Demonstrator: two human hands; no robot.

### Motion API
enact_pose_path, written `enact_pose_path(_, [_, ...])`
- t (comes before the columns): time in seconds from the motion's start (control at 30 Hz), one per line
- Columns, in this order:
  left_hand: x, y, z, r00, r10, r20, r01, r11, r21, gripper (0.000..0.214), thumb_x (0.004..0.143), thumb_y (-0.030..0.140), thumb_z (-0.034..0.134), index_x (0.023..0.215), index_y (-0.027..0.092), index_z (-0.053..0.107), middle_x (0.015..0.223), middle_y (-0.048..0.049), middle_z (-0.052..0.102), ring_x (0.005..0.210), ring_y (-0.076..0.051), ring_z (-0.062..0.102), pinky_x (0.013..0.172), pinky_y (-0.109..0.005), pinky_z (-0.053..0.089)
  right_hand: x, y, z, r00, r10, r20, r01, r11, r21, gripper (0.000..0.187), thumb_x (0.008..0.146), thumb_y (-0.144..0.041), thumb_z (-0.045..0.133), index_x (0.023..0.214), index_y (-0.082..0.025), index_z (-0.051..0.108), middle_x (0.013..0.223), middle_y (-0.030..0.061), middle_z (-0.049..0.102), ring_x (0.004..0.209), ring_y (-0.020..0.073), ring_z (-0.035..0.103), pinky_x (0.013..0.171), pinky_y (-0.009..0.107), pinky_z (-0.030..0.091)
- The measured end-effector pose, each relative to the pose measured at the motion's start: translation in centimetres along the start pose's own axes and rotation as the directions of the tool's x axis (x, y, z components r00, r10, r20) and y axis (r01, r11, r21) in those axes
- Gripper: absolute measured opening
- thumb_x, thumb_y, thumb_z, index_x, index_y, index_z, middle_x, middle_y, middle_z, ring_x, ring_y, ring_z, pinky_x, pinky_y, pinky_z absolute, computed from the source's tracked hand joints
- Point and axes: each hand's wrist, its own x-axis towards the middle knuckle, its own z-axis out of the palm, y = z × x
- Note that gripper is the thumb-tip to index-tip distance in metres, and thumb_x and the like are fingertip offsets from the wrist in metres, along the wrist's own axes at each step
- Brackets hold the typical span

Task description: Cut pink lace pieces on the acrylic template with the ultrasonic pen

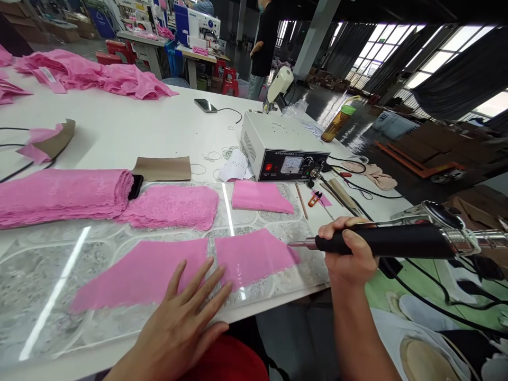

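Note:
My left hand (pixel 180 317) lies flat and open, fingers spread, on the near edge of a pink lace fabric piece (pixel 146 272) spread on a glass-covered work surface (pixel 51 286). A second pink piece (pixel 254 256) lies beside it to the right. My right hand (pixel 347 251) is closed round a black-handled welding tool (pixel 389 241), held level with its metal tip pointing left at the right edge of that second piece. The tool's chrome rear end and cable trail off to the right.
A white control box (pixel 283 148) with a meter stands behind. Stacks of pink lace (pixel 59 193) and a folded pink piece (pixel 260 196) lie further back, with small snips (pixel 314 198), a pencil, a bottle (pixel 337 121) and a phone (pixel 205 105). A person stands at the far end.

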Motion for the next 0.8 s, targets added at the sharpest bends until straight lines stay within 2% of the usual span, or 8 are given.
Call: enact_pose_path(0.8, [0.21,0.02,-0.08,1.000,0.008,-0.003,-0.008,1.000,0.000,0.049,0.089,0.051,0.060,0.132,0.028,0.057,0.141,-0.0017,0.053,0.138,-0.026,0.039,0.121,-0.050,0.008,0.17,0.95,-0.06,0.999,0.004,0.043,-0.006,0.998,0.057,0.011,0.065,-0.020,0.061,0.074,-0.020,0.055,0.068,-0.0045,0.056,0.048,0.0098,0.054,0.051,0.029,0.047])
